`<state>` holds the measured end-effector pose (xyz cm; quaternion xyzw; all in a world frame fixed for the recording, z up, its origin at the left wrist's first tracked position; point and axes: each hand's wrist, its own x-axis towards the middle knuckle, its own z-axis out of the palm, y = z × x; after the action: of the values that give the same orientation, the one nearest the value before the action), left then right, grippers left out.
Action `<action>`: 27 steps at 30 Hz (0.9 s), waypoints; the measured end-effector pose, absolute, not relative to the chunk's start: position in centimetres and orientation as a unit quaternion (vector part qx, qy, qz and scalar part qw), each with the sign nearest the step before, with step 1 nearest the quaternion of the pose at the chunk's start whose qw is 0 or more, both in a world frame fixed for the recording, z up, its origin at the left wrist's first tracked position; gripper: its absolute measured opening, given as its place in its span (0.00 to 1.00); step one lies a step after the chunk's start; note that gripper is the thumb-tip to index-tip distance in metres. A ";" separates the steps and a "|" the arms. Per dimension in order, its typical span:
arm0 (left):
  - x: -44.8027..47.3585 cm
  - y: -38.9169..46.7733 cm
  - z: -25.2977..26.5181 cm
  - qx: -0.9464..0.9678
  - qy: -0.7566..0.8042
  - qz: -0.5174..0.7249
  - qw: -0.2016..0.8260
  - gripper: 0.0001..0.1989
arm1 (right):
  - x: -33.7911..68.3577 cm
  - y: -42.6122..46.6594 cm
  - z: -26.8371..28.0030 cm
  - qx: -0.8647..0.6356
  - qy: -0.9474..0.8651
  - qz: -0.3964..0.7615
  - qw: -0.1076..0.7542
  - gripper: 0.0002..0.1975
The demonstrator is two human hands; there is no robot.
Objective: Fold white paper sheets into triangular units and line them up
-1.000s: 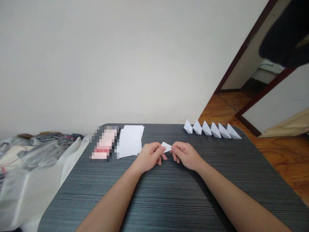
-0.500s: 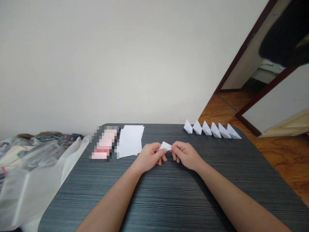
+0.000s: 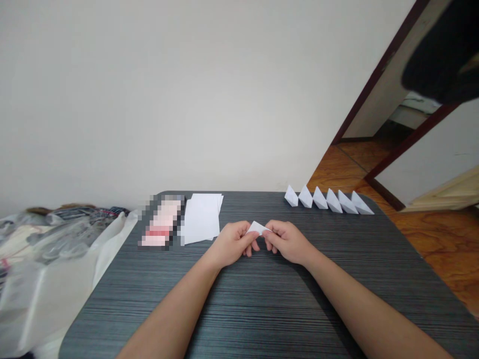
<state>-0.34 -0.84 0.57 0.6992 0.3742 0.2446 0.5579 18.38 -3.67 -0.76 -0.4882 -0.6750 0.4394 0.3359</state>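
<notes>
A small piece of folded white paper (image 3: 256, 227) is pinched between both hands above the dark table (image 3: 247, 309); its pointed top shows between the thumbs. My left hand (image 3: 235, 244) grips its left side, thumb on the near face and fingers behind. On the other side, my right hand (image 3: 285, 241) is closed on the right edge. The lower part of the paper is covered by my fingers. Several white folded paper boats (image 3: 320, 198) stand in a slanting row at the table's far right.
A stack of white paper sheets (image 3: 202, 217) lies on the table's left, beside a blurred-out pinkish object (image 3: 160, 222). Left of the table are plastic bags and cloth (image 3: 56, 259). A pale wall (image 3: 209, 99) rises behind; a doorway is at right.
My right hand has shifted slightly left, and its thumb now lies further over the paper's right side. The left hand stays nearly where it was.
</notes>
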 end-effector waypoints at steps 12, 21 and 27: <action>-0.3 -0.7 0.1 0.681 0.376 0.241 0.580 0.16 | 18.4 -3.6 -0.8 -0.488 -0.671 0.441 0.341 0.13; -0.4 -0.5 -0.2 0.663 0.372 0.261 0.595 0.15 | 18.7 -3.4 -1.6 -0.500 -0.649 0.436 0.372 0.13; -0.4 -0.7 0.2 0.650 0.367 0.259 0.614 0.14 | 18.8 -3.3 -1.6 -0.481 -0.651 0.463 0.360 0.11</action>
<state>-0.36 -0.66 0.17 0.6495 0.3669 0.2585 0.6138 18.82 -3.32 -1.62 -0.4809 -0.6513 0.4635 0.3602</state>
